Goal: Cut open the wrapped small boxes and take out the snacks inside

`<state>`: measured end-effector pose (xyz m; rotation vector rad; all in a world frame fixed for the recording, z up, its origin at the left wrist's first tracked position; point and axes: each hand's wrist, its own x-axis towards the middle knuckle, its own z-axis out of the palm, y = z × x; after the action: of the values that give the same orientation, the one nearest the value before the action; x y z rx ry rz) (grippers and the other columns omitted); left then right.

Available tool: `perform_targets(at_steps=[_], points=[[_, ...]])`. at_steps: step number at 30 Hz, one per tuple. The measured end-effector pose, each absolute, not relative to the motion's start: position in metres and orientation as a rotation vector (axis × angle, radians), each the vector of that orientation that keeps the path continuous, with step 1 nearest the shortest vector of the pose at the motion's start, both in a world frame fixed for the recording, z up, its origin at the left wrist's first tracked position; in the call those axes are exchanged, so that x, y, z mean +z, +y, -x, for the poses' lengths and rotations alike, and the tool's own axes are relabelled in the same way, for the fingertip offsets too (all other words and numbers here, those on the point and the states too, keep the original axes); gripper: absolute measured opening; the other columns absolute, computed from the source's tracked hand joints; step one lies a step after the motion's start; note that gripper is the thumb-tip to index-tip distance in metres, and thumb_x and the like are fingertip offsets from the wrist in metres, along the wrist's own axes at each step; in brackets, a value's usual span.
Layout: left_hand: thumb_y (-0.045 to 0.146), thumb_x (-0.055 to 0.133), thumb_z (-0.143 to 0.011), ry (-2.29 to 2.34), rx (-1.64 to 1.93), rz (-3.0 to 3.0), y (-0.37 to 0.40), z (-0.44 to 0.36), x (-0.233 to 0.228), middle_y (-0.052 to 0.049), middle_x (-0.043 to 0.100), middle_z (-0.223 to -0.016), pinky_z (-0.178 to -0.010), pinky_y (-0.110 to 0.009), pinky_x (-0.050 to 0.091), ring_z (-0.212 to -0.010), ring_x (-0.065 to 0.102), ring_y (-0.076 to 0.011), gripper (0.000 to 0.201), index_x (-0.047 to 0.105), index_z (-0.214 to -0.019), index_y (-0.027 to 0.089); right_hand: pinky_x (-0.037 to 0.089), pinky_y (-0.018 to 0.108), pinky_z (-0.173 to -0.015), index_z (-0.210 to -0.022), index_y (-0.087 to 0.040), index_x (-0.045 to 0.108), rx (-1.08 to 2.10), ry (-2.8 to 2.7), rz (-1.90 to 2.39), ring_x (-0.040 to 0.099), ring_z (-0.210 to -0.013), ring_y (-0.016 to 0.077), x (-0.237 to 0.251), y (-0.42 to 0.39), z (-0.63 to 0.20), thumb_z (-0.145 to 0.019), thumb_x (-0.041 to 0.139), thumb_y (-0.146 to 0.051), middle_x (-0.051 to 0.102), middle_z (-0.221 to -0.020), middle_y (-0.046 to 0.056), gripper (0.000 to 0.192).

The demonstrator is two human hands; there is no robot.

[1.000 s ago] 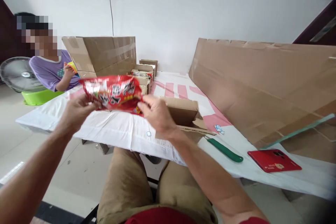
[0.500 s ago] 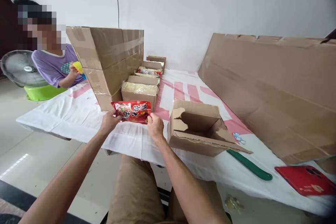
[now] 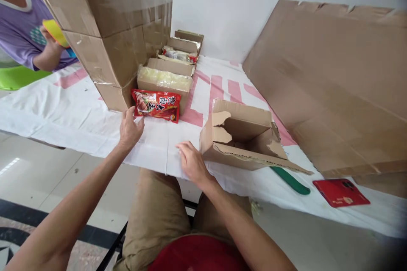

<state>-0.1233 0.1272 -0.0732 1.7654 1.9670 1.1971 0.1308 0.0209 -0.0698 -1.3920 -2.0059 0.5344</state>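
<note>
Head view, one camera only. The red snack packet (image 3: 156,105) now lies flat on the white table cover (image 3: 79,123), its far edge against the front of a small carton with a pale wrapped top (image 3: 165,82), the nearest of a row of small cartons running back toward the wall.

Change noted: half a second ago both hands held this packet by its ends just above the cover; now neither does. The packet reads as set down and released.

Left hand (image 3: 129,129): fingers loosely spread, empty, resting on the cover just beside the packet's near left corner (touching or a hair apart, cannot tell).

Right hand (image 3: 190,161): open and empty, palm down on the cover near the table edge, well apart from the packet, just beside the near left corner of an open torn cardboard box (image 3: 241,137). That box looks empty inside.

Other things: a tall taped carton stack (image 3: 114,29) left of the row; a large flat cardboard sheet (image 3: 333,80) leaning at the right; a green-handled tool (image 3: 291,181) partly under the box flap; a red phone (image 3: 341,192) near the table edge. Another person in a purple shirt (image 3: 19,29) at the far left holds something yellow.
</note>
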Motion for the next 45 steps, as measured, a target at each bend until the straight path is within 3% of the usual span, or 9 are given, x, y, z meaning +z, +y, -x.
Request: perform_targets(at_steps=[5,9,17,27,30,34,37,41,45], points=[[0.027,0.06,-0.084,1.565,1.102,-2.099,0.072,0.095,-0.084,-0.01,0.075,-0.111,-0.102,-0.047,0.056,-0.11,0.069,-0.0286,0.025,0.074,-0.104,0.022,0.056,0.045,-0.105,-0.129,-0.017,0.066,0.24,-2.228,1.377,0.063,-0.122,0.0284,-0.078,-0.045,-0.164,-0.092,0.038,0.004,0.066,-0.136,0.016,0.05],[0.024,0.058,-0.088,1.318,1.09,-2.174,0.045,0.06,-0.089,-0.01,0.077,-0.112,-0.103,-0.046,0.056,-0.112,0.069,-0.0277,0.024,0.077,-0.103,0.021,0.054,0.045,-0.111,-0.145,-0.011,0.056,0.156,-2.316,1.629,0.059,-0.131,0.03,-0.073,-0.039,-0.161,-0.091,0.037,0.006,0.058,-0.15,0.02,0.059],[0.019,0.059,-0.086,1.318,1.103,-2.133,0.041,0.038,-0.112,-0.009,0.079,-0.102,-0.096,-0.046,0.059,-0.101,0.071,-0.0266,0.019,0.076,-0.095,0.021,0.058,0.037,-0.085,-0.109,-0.011,0.074,0.222,-2.329,1.948,0.066,-0.111,0.032,-0.058,0.012,-0.132,-0.096,0.042,0.001,0.073,-0.113,0.02,0.036],[0.025,0.053,-0.087,1.409,1.151,-2.066,0.039,0.042,-0.117,-0.01,0.079,-0.105,-0.097,-0.042,0.061,-0.104,0.073,-0.025,0.026,0.076,-0.097,0.02,0.05,0.028,-0.09,-0.107,-0.015,0.07,0.448,-2.113,1.8,0.07,-0.106,0.0211,-0.053,0.004,-0.148,-0.105,0.046,-0.012,0.075,-0.116,0.012,0.024],[0.03,0.053,-0.088,1.393,1.159,-2.057,0.034,0.044,-0.109,-0.01,0.079,-0.105,-0.097,-0.043,0.061,-0.104,0.074,-0.0259,0.026,0.076,-0.095,0.02,0.05,0.021,-0.08,-0.098,-0.018,0.071,0.682,-2.053,1.654,0.071,-0.087,0.0142,-0.044,-0.03,-0.164,-0.103,0.052,-0.015,0.077,-0.095,0.002,0.02],[0.041,0.058,-0.086,1.335,1.191,-2.043,0.024,0.049,-0.103,-0.012,0.079,-0.102,-0.091,-0.047,0.062,-0.102,0.074,-0.031,0.027,0.076,-0.09,0.021,0.049,0.021,-0.069,-0.084,-0.02,0.072,1.369,-1.977,1.291,0.068,-0.068,0.0124,-0.032,-0.085,-0.216,-0.096,0.059,-0.019,0.072,-0.072,-0.003,0.017],[0.047,0.063,-0.086,1.409,1.101,-2.043,0.026,0.048,-0.104,-0.01,0.078,-0.114,-0.063,-0.032,0.059,-0.111,0.071,-0.0303,0.03,0.077,-0.097,0.024,0.052,0.023,-0.067,-0.084,-0.019,0.072,1.592,-1.716,1.281,0.069,-0.066,0.0127,-0.018,-0.119,-0.274,-0.094,0.062,-0.028,0.075,-0.077,0.0,0.017],[0.051,0.063,-0.085,1.408,1.047,-1.998,0.032,0.022,-0.09,-0.007,0.074,-0.124,-0.051,-0.026,0.05,-0.118,0.069,-0.0295,0.034,0.075,-0.105,0.026,0.054,0.026,-0.065,-0.089,-0.018,0.071,1.129,-1.245,1.506,0.069,-0.066,0.0149,-0.002,-0.133,-0.36,-0.094,0.066,-0.045,0.076,-0.077,0.004,0.028],[0.062,0.063,-0.074,1.572,0.944,-1.824,0.035,-0.022,-0.076,-0.008,0.076,-0.104,-0.057,-0.033,0.051,-0.104,0.071,-0.0324,0.042,0.07,-0.092,0.025,0.053,0.028,-0.06,-0.089,-0.02,0.069,0.318,-1.104,1.76,0.069,-0.065,0.018,-0.012,-0.099,-0.438,-0.095,0.057,-0.057,0.075,-0.075,0.005,0.04]])
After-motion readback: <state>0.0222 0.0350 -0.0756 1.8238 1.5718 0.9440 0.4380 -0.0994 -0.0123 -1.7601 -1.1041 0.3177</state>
